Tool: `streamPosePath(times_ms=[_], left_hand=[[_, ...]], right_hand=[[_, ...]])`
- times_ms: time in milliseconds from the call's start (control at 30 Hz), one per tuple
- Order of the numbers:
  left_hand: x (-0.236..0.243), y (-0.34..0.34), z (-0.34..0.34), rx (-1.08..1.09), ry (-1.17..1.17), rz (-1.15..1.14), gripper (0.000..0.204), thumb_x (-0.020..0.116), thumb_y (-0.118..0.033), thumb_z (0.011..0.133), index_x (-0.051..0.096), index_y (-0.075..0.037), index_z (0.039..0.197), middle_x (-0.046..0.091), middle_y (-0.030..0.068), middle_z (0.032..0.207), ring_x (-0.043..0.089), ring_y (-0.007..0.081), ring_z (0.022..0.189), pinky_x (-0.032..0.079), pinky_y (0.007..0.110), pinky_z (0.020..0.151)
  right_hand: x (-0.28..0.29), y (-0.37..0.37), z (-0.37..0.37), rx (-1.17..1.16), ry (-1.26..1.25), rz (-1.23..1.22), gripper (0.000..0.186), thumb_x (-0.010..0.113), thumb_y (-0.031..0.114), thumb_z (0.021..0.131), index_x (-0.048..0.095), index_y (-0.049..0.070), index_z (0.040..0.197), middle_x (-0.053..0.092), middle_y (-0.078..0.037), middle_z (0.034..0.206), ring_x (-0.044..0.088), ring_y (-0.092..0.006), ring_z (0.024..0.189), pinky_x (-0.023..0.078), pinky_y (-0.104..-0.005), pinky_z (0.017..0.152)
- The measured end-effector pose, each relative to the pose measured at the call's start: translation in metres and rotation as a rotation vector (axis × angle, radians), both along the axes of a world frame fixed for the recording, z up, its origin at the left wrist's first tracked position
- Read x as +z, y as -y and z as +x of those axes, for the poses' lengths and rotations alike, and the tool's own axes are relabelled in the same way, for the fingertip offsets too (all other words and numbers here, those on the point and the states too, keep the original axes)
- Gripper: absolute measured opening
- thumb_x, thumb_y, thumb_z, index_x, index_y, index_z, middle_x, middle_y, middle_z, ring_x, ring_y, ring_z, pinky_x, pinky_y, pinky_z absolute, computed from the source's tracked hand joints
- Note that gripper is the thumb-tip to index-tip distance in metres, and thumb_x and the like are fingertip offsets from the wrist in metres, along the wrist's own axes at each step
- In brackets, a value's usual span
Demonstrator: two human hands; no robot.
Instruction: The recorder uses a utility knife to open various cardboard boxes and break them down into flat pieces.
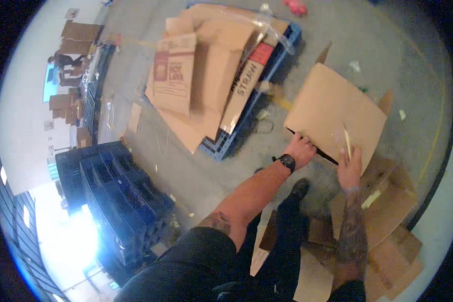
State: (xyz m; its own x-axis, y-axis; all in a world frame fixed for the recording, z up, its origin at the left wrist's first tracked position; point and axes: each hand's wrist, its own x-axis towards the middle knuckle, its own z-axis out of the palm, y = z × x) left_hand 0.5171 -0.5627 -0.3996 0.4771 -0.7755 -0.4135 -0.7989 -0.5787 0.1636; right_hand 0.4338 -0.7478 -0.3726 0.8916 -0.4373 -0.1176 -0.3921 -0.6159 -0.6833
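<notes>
A brown cardboard box (337,108) stands tilted in front of me, with flaps sticking out at its far and right corners. My left hand (301,150), with a black watch on the wrist, is closed over the box's near edge beside a dark gap. Over the same side, my right hand (350,168) is closed around a slim yellow knife-like tool (348,138) that points up and away. Its exact kind is blurred. From this view I cannot tell whether its tip touches the cardboard.
Flattened cardboard (211,65) lies stacked on a blue pallet (219,148) ahead to the left. Dark plastic crates or pallets (121,191) are piled at left. Opened boxes (387,201) crowd my right side. Scraps dot the concrete floor (186,171). People (68,68) stand far left.
</notes>
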Motion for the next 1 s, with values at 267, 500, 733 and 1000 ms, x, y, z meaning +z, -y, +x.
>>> streamPosePath(times_ms=[267, 500, 733, 1000], left_hand=[[0.282, -0.039, 0.071, 0.082, 0.126, -0.365, 0.02, 0.058, -0.034, 0.09, 0.065, -0.021, 0.103, 0.07, 0.0019, 0.095, 0.065, 0.0207, 0.092, 0.035, 0.049, 0.092], [0.504, -0.188, -0.005, 0.542, 0.786, -0.637, 0.029, 0.052, -0.038, 0.096, 0.065, -0.016, 0.081, 0.066, 0.0055, 0.067, 0.064, 0.0242, 0.068, 0.04, 0.043, 0.076], [0.56, -0.259, -0.053, 0.819, 1.076, -0.648, 0.026, 0.058, -0.033, 0.093, 0.064, -0.016, 0.075, 0.066, 0.0037, 0.066, 0.061, 0.021, 0.061, 0.038, 0.039, 0.067], [0.57, -0.263, -0.053, 0.872, 1.257, -0.744, 0.017, 0.064, -0.027, 0.089, 0.068, -0.015, 0.078, 0.067, 0.0021, 0.069, 0.058, 0.0194, 0.059, 0.034, 0.038, 0.068]], right_hand=[[0.268, -0.017, -0.056, -0.109, 0.122, 0.057, 0.027, 0.053, 0.024, 0.097, 0.057, 0.001, 0.11, 0.062, -0.022, 0.086, 0.062, -0.0353, 0.078, 0.047, -0.0437, 0.066], [0.468, -0.147, -0.004, 0.378, 0.417, -0.118, 0.031, 0.05, 0.029, 0.097, 0.055, 0.016, 0.125, 0.063, -0.019, 0.07, 0.062, -0.042, 0.065, 0.048, -0.0506, 0.056], [0.533, -0.245, 0.016, 0.66, 0.656, -0.322, 0.038, 0.052, 0.028, 0.095, 0.056, 0.017, 0.131, 0.063, -0.015, 0.066, 0.062, -0.0349, 0.057, 0.048, -0.047, 0.05], [0.542, -0.257, 0.042, 0.779, 0.798, -0.293, 0.034, 0.054, 0.026, 0.095, 0.058, 0.015, 0.127, 0.062, -0.013, 0.064, 0.062, -0.0334, 0.054, 0.047, -0.0461, 0.048]])
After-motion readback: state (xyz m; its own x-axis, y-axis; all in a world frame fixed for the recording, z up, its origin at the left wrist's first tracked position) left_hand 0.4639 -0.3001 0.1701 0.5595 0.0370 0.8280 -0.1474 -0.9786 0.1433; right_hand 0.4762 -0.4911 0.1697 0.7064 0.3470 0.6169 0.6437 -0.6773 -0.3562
